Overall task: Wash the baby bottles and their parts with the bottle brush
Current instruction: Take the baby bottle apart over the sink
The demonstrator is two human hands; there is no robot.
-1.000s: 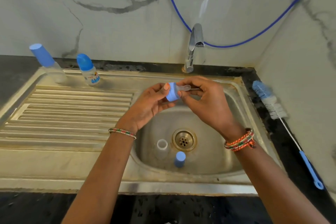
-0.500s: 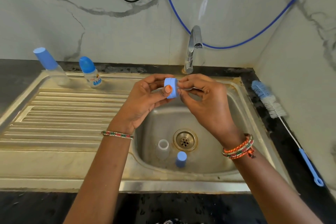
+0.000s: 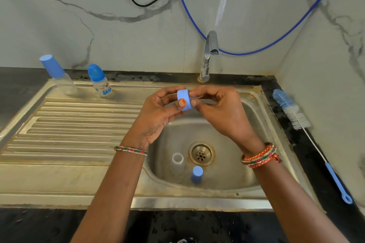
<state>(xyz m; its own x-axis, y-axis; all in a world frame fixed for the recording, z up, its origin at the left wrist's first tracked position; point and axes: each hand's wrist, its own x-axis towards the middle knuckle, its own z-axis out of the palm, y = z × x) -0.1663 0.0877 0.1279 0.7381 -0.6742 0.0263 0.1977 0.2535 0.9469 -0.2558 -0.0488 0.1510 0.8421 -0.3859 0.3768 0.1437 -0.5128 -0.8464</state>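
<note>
In the sink (image 3: 256, 181) at 6 o'clock stand a cap (image 3: 196, 174) and open bottle (image 3: 177, 163). Above, the left hand (image 3: 158, 116) pinches the collar (image 3: 184, 99); the right hand (image 3: 221, 110) grips its far side. The teat, visible a second ago, is now hidden, probably being worked out. The brush (image 3: 292, 113) lies unused at 3 o'clock.

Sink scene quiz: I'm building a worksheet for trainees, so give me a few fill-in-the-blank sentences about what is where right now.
1. The bottle brush lies on the dark counter to the ____ of the sink.
2. The blue ring is held over the basin by ____ hands.
3. The open clear bottle stands in the basin beside a blue ____.
4. ____ capped bottles stand at the back of the draining board.

Missing words: right; both; cap; two
</note>
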